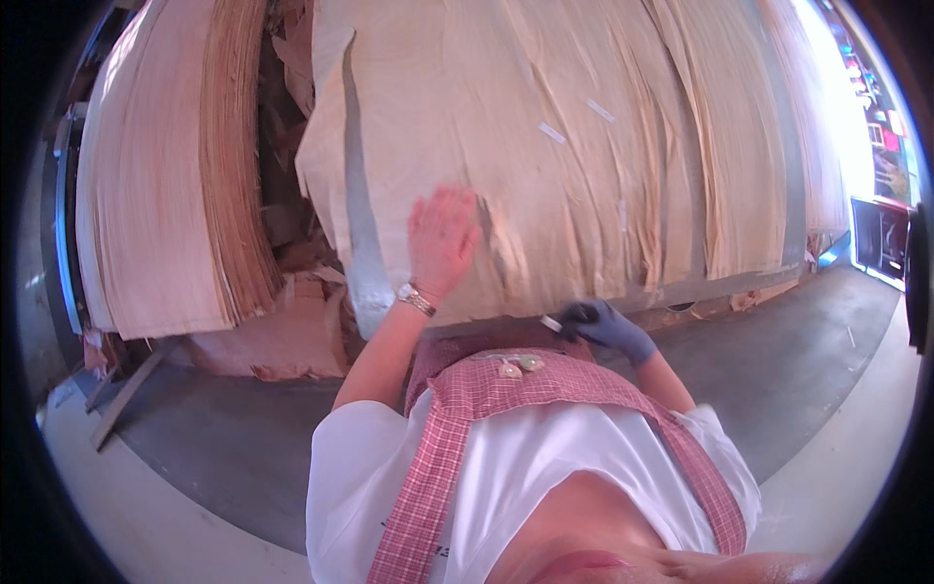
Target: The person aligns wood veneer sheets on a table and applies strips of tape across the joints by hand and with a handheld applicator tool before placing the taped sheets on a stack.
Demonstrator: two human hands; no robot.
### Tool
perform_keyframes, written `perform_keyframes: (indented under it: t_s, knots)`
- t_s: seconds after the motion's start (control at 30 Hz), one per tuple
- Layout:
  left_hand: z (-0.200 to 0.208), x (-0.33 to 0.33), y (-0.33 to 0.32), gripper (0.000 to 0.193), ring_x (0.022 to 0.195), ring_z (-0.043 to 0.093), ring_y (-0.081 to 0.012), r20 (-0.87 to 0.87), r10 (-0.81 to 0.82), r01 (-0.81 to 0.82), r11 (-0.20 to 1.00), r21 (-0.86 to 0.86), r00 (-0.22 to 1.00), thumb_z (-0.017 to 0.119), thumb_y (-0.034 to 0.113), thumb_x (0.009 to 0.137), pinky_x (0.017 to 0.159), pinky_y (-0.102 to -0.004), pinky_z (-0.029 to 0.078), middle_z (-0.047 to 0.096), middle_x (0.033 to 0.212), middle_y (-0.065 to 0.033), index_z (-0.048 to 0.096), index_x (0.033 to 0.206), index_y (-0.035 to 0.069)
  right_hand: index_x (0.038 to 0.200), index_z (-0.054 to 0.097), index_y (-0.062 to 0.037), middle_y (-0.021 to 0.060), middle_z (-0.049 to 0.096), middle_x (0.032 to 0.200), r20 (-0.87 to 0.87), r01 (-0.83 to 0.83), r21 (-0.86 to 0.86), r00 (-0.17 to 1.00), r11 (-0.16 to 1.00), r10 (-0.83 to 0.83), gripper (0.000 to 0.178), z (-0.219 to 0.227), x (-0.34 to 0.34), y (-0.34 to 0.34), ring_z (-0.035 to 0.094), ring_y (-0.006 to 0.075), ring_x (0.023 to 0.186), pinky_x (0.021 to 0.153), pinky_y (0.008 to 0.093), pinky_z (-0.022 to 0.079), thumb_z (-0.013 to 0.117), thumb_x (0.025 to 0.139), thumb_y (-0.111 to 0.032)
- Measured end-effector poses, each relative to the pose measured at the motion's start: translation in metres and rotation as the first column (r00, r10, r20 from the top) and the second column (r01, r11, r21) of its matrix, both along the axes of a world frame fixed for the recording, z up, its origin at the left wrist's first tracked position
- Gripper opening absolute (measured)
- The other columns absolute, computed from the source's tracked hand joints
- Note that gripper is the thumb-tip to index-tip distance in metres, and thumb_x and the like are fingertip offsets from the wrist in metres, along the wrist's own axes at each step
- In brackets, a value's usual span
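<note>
Our left hand (pixel 443 238) lies flat and open, palm down, fingers spread on the top veneer sheet (pixel 525 146); it grips nothing. 1 metal wristwatch (pixel 415 299) sits on that wrist, and the bare forearm runs back to a white sleeve.

Our right hand (pixel 605 324) wears 1 dark blue glove and is closed around a small pale object (pixel 552 322), whose end pokes out to the left of the fist. We cannot tell what the object is. This hand sits at the near edge of the same sheet, just beside the table's grey edge (pixel 700 289).

The top veneer sheet is pale, wrinkled and split lengthwise, and it spreads across the worktable straight ahead of us, reaching from the near edge to the far rim of the view. We count 2 short pale tape strips (pixel 553 133) on it, up and to the right of the left hand. A grey band (pixel 362 243) runs down the sheet's left side.

To the left stands 1 separate stack of veneer (pixel 170 175), its layered edge facing us, well apart from both hands. Torn veneer scraps (pixel 292 331) fill the gap between stack and table, too many to count.

Below us, a red-checked apron (pixel 506 384) over a white shirt, and a grey concrete floor (pixel 798 360).
</note>
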State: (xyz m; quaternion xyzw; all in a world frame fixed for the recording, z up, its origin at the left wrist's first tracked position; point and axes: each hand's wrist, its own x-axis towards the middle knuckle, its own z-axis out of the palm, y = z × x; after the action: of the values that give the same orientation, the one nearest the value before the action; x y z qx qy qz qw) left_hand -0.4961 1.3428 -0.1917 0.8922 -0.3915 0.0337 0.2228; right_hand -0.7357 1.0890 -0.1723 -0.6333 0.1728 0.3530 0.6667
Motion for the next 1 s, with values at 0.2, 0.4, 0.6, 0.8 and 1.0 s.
perform_keyframes:
  t_s: [0.2, 0.4, 0.6, 0.8, 1.0]
  knots:
    - [-0.045, 0.146, 0.120, 0.091, 0.140, 0.036, -0.0317, -0.565, 0.639, -0.827, 0.543, -0.149, 0.522, 0.077, 0.030, 0.082, 0.116, -0.0454, 0.028, 0.039, 0.148, -0.0227, 0.025, 0.148, -0.005, 0.107, 0.069, -0.0069, 0.0091, 0.074, 0.093, -0.082, 0.023, -0.345, 0.995, 0.938, -0.054, 0.024, 0.027, -0.095, 0.062, 0.068, 0.0165, 0.083, 0.079, 0.0322, 0.053, 0.071, 0.085, -0.016]
    - [-0.038, 0.164, 0.160, 0.094, 0.117, 0.057, -0.0260, -0.895, 0.231, -0.743, 0.653, -0.148, 0.381, 0.086, 0.011, 0.071, 0.099, -0.0346, 0.048, 0.054, 0.134, -0.0188, 0.028, 0.144, -0.006, 0.105, 0.070, -0.0063, 0.0092, 0.072, 0.088, 0.070, 0.111, -0.491, 0.994, 0.864, -0.088, 0.023, 0.088, -0.036, 0.126, 0.065, 0.0151, 0.078, 0.074, 0.0326, 0.052, 0.071, 0.082, -0.007]
    - [-0.046, 0.165, 0.149, 0.096, 0.105, 0.064, -0.0286, -0.958, 0.086, -0.709, 0.691, -0.140, 0.273, 0.087, 0.013, 0.068, 0.091, -0.0368, 0.053, 0.060, 0.125, -0.0194, 0.029, 0.143, -0.005, 0.108, 0.068, -0.0037, 0.0051, 0.073, 0.088, 0.267, 0.489, -0.055, 0.848, 0.871, -0.459, 0.018, 0.148, 0.112, 0.142, 0.061, 0.0054, 0.066, 0.052, 0.0216, 0.045, 0.067, 0.090, -0.010]
    - [0.012, 0.156, 0.122, 0.108, 0.122, 0.055, -0.0378, -0.448, 0.538, -0.465, 0.843, 0.271, 0.714, 0.083, 0.041, 0.071, 0.105, -0.0544, 0.038, 0.053, 0.136, -0.0248, 0.023, 0.150, -0.001, 0.108, 0.067, -0.0047, 0.0023, 0.072, 0.083, 0.393, 0.609, -0.011, 0.732, 0.793, -0.557, 0.023, 0.104, 0.256, 0.181, 0.051, 0.0043, 0.057, 0.050, 0.0207, 0.042, 0.066, 0.093, -0.022]
    - [-0.001, 0.184, 0.135, 0.109, 0.147, 0.024, -0.0315, 0.021, 0.026, -0.030, 0.973, 0.228, 0.999, 0.078, 0.046, 0.073, 0.120, -0.0530, 0.011, 0.037, 0.153, -0.0156, 0.020, 0.154, 0.002, 0.103, 0.068, -0.0065, 0.0018, 0.072, 0.083, 0.343, 0.467, -0.037, 0.836, 0.883, -0.428, 0.024, 0.014, 0.379, 0.184, 0.049, 0.0051, 0.056, 0.050, 0.0205, 0.039, 0.067, 0.092, -0.027]
